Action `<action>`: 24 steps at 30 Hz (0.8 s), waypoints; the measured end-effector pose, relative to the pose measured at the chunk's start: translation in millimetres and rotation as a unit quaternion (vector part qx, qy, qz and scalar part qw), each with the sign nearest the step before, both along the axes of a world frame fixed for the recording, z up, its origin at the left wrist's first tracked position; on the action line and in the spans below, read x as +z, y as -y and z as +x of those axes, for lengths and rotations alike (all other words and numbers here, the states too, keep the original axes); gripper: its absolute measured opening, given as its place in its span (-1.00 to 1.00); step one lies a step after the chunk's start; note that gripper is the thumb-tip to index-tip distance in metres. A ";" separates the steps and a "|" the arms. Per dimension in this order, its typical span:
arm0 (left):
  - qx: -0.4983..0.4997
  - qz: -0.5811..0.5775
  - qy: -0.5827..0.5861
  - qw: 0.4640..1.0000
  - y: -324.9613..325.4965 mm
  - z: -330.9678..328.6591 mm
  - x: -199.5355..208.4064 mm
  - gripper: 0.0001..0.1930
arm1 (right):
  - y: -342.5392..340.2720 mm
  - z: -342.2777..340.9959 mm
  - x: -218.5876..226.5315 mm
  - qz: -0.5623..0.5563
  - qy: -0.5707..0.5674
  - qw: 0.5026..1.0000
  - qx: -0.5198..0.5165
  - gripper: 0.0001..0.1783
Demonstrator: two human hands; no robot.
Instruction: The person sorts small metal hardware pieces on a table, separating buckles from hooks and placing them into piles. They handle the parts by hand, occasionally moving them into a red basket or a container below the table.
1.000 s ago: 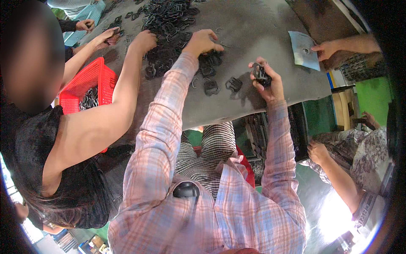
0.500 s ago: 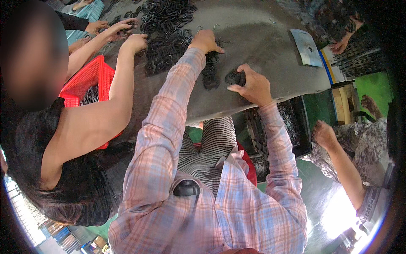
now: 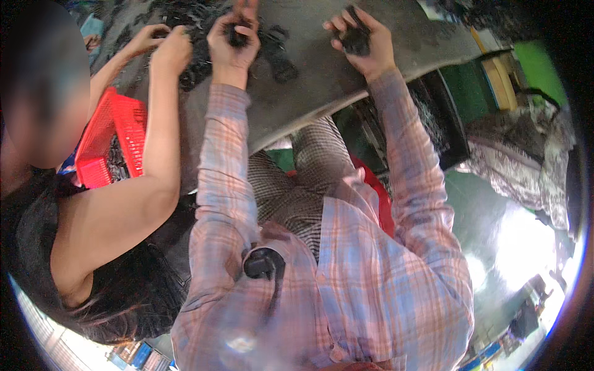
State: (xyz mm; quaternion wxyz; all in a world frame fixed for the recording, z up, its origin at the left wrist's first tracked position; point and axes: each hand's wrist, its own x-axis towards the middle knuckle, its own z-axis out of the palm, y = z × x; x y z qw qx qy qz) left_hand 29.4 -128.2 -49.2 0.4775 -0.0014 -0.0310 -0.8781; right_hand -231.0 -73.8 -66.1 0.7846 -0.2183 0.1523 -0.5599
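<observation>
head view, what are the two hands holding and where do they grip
The left hand pinches a small black part between its fingertips. The right hand wraps a bunch of black parts around its middle.

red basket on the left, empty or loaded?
Loaded, at least partly. The red basket beside the grey table shows dark pieces through its open top, behind a co-worker's arm. How full cannot be told.

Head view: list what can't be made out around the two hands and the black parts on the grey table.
- Part in the left hand: fingers wrap it; shape unreadable.
- Black stack in the right hand: mostly covered by fingers, count unclear.
- Heap of black parts on the grey table: cut off by the top edge, pieces too small.
- Red crate: contents hidden behind the co-worker's arm.
</observation>
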 end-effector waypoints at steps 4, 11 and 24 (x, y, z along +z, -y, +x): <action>0.101 -0.090 0.358 0.924 -14.3 -4.8 22.7 -0.72 | 0.0 25.3 -8.5 0.020 0.130 0.991 0.006 -0.65; 0.164 -0.434 0.856 0.228 -64.9 -11.2 -4.6 -0.52 | 1.1 39.2 -2.3 0.030 0.061 0.997 -0.036 -0.58; 0.154 -0.017 0.462 0.873 -75.0 29.0 -9.5 -0.77 | 34.1 73.5 -21.6 -0.094 -0.508 0.849 -0.112 -0.70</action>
